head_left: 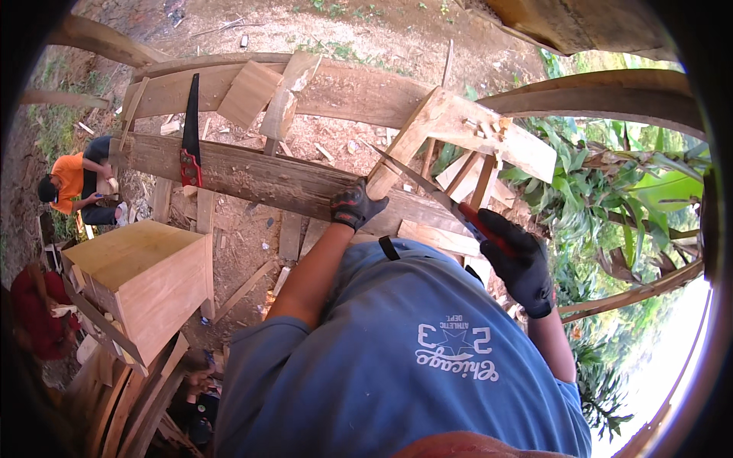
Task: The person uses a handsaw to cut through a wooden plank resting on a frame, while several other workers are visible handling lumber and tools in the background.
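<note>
My right hand [516, 258], in a black glove with red trim, is wrapped round the red handle of a hand saw [421, 180]. Its narrow blade slants up and left, beside or across the near end of a pale wooden piece [405, 146]. That piece is angled like an L, with its near end over the bench plank. My left hand [356, 204], gloved alike, is closed on this near end at the plank's near edge. Small wood offcuts [489, 128] lie on the wide arm of the L. Whether the teeth touch the wood, I cannot tell.
A second saw [191, 145] with a red handle lies across the bench plank [252, 174]. A square board [250, 93] rests on the far plank. A wooden cabinet [145, 282] stands at left, near a person in orange [70, 182] and one in red [42, 313].
</note>
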Action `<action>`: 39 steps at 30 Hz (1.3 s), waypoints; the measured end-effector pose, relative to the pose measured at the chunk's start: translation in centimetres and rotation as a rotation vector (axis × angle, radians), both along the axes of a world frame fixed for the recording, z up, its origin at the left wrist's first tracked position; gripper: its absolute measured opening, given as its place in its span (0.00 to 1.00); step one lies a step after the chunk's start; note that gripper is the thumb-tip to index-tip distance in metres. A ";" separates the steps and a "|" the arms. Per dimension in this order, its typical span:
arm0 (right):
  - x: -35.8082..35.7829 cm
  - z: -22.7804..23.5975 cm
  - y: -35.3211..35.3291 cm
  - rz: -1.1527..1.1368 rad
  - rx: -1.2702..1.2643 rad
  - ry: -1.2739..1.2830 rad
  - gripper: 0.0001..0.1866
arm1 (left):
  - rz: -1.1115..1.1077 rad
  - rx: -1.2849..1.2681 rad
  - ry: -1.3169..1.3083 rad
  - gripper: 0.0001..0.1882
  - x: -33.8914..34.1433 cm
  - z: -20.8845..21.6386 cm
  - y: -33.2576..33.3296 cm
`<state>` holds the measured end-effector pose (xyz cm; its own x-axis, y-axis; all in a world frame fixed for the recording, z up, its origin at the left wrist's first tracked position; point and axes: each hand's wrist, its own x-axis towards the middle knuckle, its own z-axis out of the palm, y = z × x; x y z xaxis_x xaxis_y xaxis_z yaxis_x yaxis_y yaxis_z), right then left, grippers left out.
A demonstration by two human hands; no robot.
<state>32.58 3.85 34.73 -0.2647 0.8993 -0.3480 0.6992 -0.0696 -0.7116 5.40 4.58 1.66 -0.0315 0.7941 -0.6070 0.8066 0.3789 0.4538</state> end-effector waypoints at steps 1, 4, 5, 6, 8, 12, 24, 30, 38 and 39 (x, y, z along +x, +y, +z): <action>-0.1 0.0 0.1 0.042 0.035 -0.007 0.26 | 0.004 0.013 0.024 0.43 0.3 0.6 -0.1; -1.0 1.4 0.7 0.129 0.073 -0.015 0.26 | 0.019 0.032 0.043 0.42 0.3 0.3 -0.3; -1.3 2.0 0.7 0.136 0.040 -0.010 0.26 | 0.030 0.035 0.037 0.42 0.5 0.0 -0.4; -1.7 2.4 0.6 0.142 0.008 -0.005 0.27 | 0.027 0.032 0.040 0.42 0.4 -0.3 -0.4; -2.1 2.9 0.2 0.156 0.016 -0.085 0.28 | 0.028 0.032 0.031 0.42 0.3 -1.3 -0.4; -3.1 4.1 0.6 0.194 0.005 -0.122 0.31 | 0.005 0.093 0.050 0.41 0.2 -1.3 -0.6; -4.3 5.7 2.6 0.098 -0.079 -0.302 0.24 | -0.001 0.282 0.078 0.36 0.2 -2.1 -1.0; -6.1 5.9 1.9 0.210 -0.049 -0.370 0.32 | -0.009 0.055 -0.023 0.39 -0.6 -1.1 -0.1; -5.5 4.9 1.3 0.182 0.096 -0.282 0.32 | -0.022 0.116 0.011 0.40 -0.4 -1.2 -0.1; -5.6 4.8 1.3 0.141 0.111 -0.244 0.31 | -0.028 0.079 0.010 0.40 -0.4 -0.9 0.1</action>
<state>26.96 5.18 39.52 -0.3105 0.8958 -0.3180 0.8476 0.1095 -0.5191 4.99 4.66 0.75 -0.0141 0.8400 -0.5424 0.8211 0.3193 0.4731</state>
